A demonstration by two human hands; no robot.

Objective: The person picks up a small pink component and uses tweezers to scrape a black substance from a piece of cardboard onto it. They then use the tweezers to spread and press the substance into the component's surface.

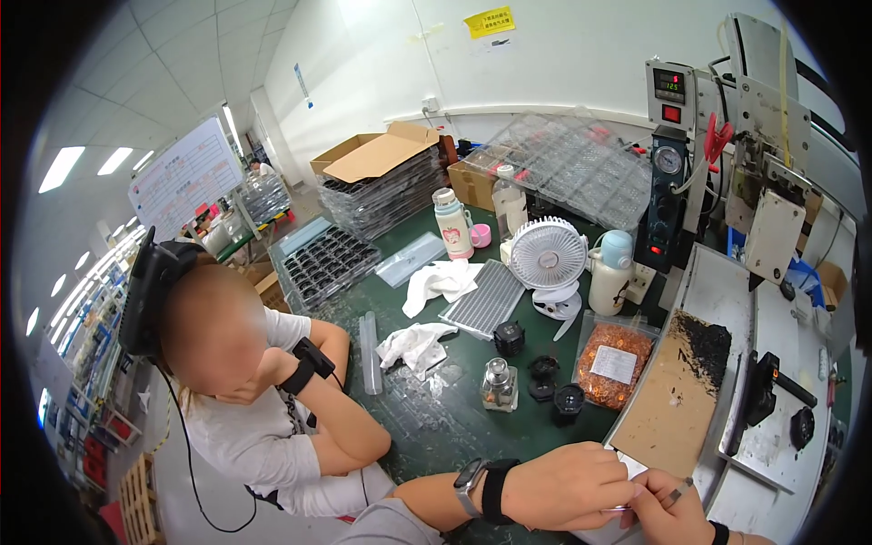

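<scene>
Both my hands meet at the lower edge, right of centre. My left hand (565, 485), with a watch and a black band at the wrist, closes its fingers over a small white piece (634, 467) at the near end of a brown board (668, 400). My right hand (668, 513) pinches a thin metal tool (678, 493) like tweezers, its tip pointing toward the left hand's fingers. What lies under the fingers is hidden.
A person (245, 391) sits at my left, leaning on the green table (436, 427). On the table: a small white fan (548, 259), bottles, cloths, black round parts (568, 400), a bag of orange bits (613, 363), trays. A sealing machine (754, 200) stands at right.
</scene>
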